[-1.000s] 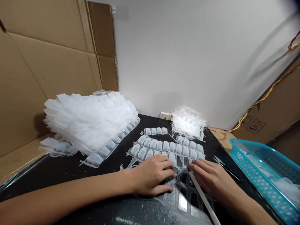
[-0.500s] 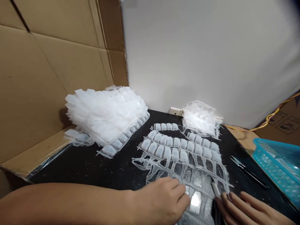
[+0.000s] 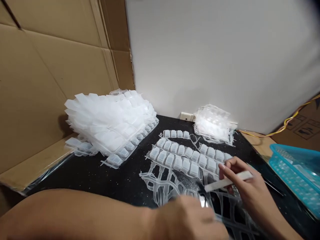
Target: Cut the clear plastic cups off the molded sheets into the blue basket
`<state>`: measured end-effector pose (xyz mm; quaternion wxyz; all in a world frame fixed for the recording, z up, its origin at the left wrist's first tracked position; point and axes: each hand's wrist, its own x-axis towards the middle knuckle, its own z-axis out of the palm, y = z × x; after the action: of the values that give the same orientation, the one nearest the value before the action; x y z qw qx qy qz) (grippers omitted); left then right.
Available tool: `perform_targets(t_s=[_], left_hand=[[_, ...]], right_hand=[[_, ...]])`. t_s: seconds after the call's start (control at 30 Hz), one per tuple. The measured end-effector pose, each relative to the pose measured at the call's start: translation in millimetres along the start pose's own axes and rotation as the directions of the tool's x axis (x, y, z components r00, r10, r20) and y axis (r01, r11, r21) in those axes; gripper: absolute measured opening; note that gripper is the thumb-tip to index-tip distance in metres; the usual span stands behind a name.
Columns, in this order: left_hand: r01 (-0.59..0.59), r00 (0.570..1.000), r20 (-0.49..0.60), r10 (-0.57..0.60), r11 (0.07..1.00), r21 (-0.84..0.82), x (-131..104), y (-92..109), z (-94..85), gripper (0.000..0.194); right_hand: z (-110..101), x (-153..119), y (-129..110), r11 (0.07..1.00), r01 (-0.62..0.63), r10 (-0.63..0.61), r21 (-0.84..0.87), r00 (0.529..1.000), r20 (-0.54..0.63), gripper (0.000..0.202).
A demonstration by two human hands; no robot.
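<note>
My right hand (image 3: 252, 188) grips a small brush (image 3: 221, 183) with a flat white handle. Its dark bristles point left and down, close to a translucent plastic lattice sheet (image 3: 165, 181). My left hand (image 3: 186, 218) is over the near part of that sheet, its fingers smeared by motion. Just beyond both hands, rows of milky, block-shaped plastic pieces (image 3: 178, 162) lie joined in strips on the black tabletop (image 3: 120, 185). My left forearm crosses the near edge and hides some of the table.
At the left stands a tall heap of white plastic pieces (image 3: 110, 116) on sheets. A smaller stack of lattice sheets (image 3: 212, 123) leans near the wall socket (image 3: 186, 116). Tweezers (image 3: 273, 188) and a blue basket (image 3: 295, 166) are at the right. Cardboard (image 3: 62, 56) borders the left side.
My right hand has risen from the lower right and swung forward over the sheet with the brush. My left hand has shifted slightly right and nearer. Lattice sheet around the hands has shifted.
</note>
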<state>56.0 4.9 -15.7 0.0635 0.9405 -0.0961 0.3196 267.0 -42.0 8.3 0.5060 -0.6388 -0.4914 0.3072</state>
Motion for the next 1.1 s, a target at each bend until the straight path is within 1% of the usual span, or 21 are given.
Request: perform_targets(t_s=[0.03, 0.07, 0.13, 0.17, 0.2, 0.23, 0.27, 0.3, 0.33, 0.37, 0.4, 0.47, 0.5, 0.6, 0.67, 0.7, 0.77, 0.83, 0.9, 1.0, 1.1], left_hand=[[0.041, 0.996, -0.083, -0.036, 0.997, 0.066, 7.4, -9.9, -15.4, 0.026], [0.131, 0.990, -0.057, -0.127, 0.988, 0.086, 13.0, -21.7, -29.2, 0.022], [0.323, 0.946, 0.008, -0.324, 0.946, 0.030, 17.4, -48.1, -47.7, 0.009], [0.390, 0.919, 0.069, -0.389, 0.921, 0.001, 16.5, -60.6, -51.8, 0.007], [0.444, 0.892, 0.111, -0.439, 0.896, -0.023, 14.1, -71.4, -52.7, 0.008], [0.479, 0.872, 0.139, -0.470, 0.877, -0.041, 10.8, -79.9, -51.2, 0.010], [0.491, 0.864, 0.157, -0.479, 0.870, -0.046, 7.1, -85.8, -48.1, 0.010], [0.481, 0.868, 0.161, -0.470, 0.876, -0.041, 3.5, -89.1, -44.0, 0.009], [0.452, 0.882, 0.161, -0.443, 0.891, -0.026, 0.3, -90.2, -39.9, 0.008], [0.407, 0.901, 0.163, -0.401, 0.913, 0.000, -2.3, -89.6, -36.2, 0.008], [0.353, 0.920, 0.167, -0.354, 0.935, 0.033, -4.1, -87.8, -33.2, 0.008], [0.259, 0.944, 0.181, -0.275, 0.960, 0.108, -6.2, -82.7, -29.7, 0.009], [0.228, 0.950, 0.186, -0.252, 0.963, 0.143, -6.7, -79.8, -29.0, 0.011], [0.186, 0.953, 0.199, -0.230, 0.958, 0.216, -7.7, -72.0, -29.1, 0.014], [0.178, 0.947, 0.221, -0.232, 0.954, 0.243, -8.8, -68.0, -29.2, 0.016], [0.180, 0.943, 0.234, -0.239, 0.952, 0.248, -9.5, -66.6, -29.0, 0.017], [0.204, 0.932, 0.250, -0.263, 0.950, 0.238, -11.2, -65.2, -28.5, 0.019], [0.235, 0.925, 0.257, -0.279, 0.953, 0.190, -12.8, -65.4, -28.3, 0.020], [0.251, 0.923, 0.264, -0.280, 0.958, 0.139, -14.0, -66.1, -28.8, 0.019], [0.257, 0.923, 0.265, -0.278, 0.960, 0.112, -14.8, -66.2, -30.0, 0.019], [0.252, 0.925, 0.265, -0.273, 0.962, 0.108, -14.3, -65.3, -31.0, 0.018]], right_hand=[[3.5, 2.2, 4.0, 0.994, -0.069, 0.067, 0.091, 0.998, 0.018, 0.040], [5.4, 3.4, 8.8, 0.978, -0.127, 0.123, 0.163, 0.992, 0.037, 0.043], [5.0, 3.4, 17.0, 0.948, -0.208, 0.198, 0.242, 0.978, 0.063, 0.052], [3.2, 2.5, 19.2, 0.941, -0.219, 0.211, 0.258, 0.976, 0.058, 0.054], [0.6, 1.4, 19.6, 0.942, -0.203, 0.201, 0.266, 0.979, 0.037, 0.055], [-2.4, 0.2, 18.2, 0.952, -0.161, 0.168, 0.262, 0.986, -0.004, 0.055], [-5.5, -0.9, 15.2, 0.965, -0.098, 0.116, 0.242, 0.991, -0.062, 0.055], [-8.2, -1.6, 10.9, 0.979, -0.027, 0.053, 0.200, 0.991, -0.123, 0.054], [-10.3, -2.0, 5.8, 0.990, 0.038, -0.015, 0.136, 0.987, -0.162, 0.054], [-11.4, -1.7, 0.3, 0.995, 0.088, -0.078, 0.053, 0.982, -0.171, 0.053], [-11.4, -0.7, -5.3, 0.991, 0.126, -0.131, -0.040, 0.980, -0.148, 0.052], [-8.0, 3.7, -15.2, 0.958, 0.190, -0.203, -0.215, 0.979, -0.037, 0.051], [-5.0, 6.9, -19.2, 0.932, 0.218, -0.216, -0.289, 0.976, 0.039, 0.051], [4.5, 18.5, -26.1, 0.866, 0.256, -0.174, -0.429, 0.960, 0.220, 0.050], [7.1, 24.8, -26.5, 0.877, 0.223, -0.104, -0.426, 0.953, 0.286, 0.048], [6.8, 26.8, -25.8, 0.896, 0.186, -0.064, -0.404, 0.953, 0.297, 0.047], [4.0, 27.9, -23.2, 0.939, 0.081, 0.016, -0.335, 0.961, 0.275, 0.046], [1.1, 26.0, -19.9, 0.968, -0.021, 0.076, -0.250, 0.974, 0.212, 0.047], [1.3, 22.6, -16.1, 0.983, -0.087, 0.114, -0.164, 0.979, 0.167, 0.047], [7.5, 18.3, -10.9, 0.984, -0.139, 0.157, -0.110, 0.971, 0.181, 0.046], [14.3, 16.7, -8.5, 0.983, -0.145, 0.164, -0.114, 0.969, 0.186, 0.045]])
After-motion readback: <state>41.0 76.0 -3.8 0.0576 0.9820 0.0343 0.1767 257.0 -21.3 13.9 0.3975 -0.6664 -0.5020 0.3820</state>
